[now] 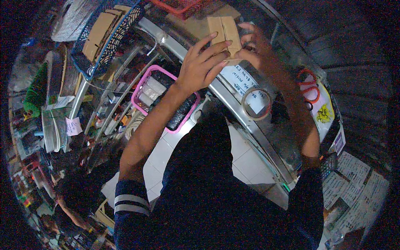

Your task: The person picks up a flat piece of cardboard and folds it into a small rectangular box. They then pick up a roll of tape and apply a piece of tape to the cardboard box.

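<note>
A small brown cardboard box [225,34] with a seam down its top lies on the glass counter between my hands. My left hand [206,61] rests its spread fingers on the box's near left side and top. My right hand [251,47] is at the right side of the box, thumb against its near corner, the other fingers raised and bent. Just below the box lies a white paper with handwriting [239,79], and a roll of adhesive tape [256,104] rests on its lower end. Flat cardboard [200,26] lies behind the box.
A pink basket [150,69] with bubble-wrapped items stands left of the counter's metal edge [231,100]. A blue basket [93,70] holds cardboard pieces. Red-handled scissors [309,82] lie at right. A red basket [184,7] is at the top. Another person's arm [70,212] shows lower left.
</note>
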Available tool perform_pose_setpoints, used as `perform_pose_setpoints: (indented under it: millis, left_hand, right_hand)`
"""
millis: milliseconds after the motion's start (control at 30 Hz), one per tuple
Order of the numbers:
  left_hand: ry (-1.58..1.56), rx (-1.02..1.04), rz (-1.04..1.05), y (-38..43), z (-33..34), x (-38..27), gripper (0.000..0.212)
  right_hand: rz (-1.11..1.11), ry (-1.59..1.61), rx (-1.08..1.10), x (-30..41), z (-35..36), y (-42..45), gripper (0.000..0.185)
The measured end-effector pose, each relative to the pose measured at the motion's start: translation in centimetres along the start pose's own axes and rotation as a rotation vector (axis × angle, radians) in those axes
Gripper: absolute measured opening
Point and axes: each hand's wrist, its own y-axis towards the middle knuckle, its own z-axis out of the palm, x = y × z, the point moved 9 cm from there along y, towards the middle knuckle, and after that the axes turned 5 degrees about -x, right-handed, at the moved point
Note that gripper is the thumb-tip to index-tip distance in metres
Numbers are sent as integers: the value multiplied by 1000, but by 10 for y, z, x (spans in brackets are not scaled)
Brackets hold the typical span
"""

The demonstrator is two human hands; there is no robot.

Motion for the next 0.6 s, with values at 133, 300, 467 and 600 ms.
perform_pose_setpoints:
  millis: [133,300,467,600]
  left_hand:
    - [15,-39,26,1,-1,-2,18]
    - [82,-54,44,2,-2,-2,18]
    - [56,-56,21,2,-3,-1,18]
    - [60,-46,16,2,-2,-1,18]
  right_hand:
    - [-133,-139,-12,1,-2,3,71]
    - [-74,-49,-3,5,0,8,60]
    - [-145,-102,66,9,2,12,64]
    - [-103,-194,66,-6,2,17,72]
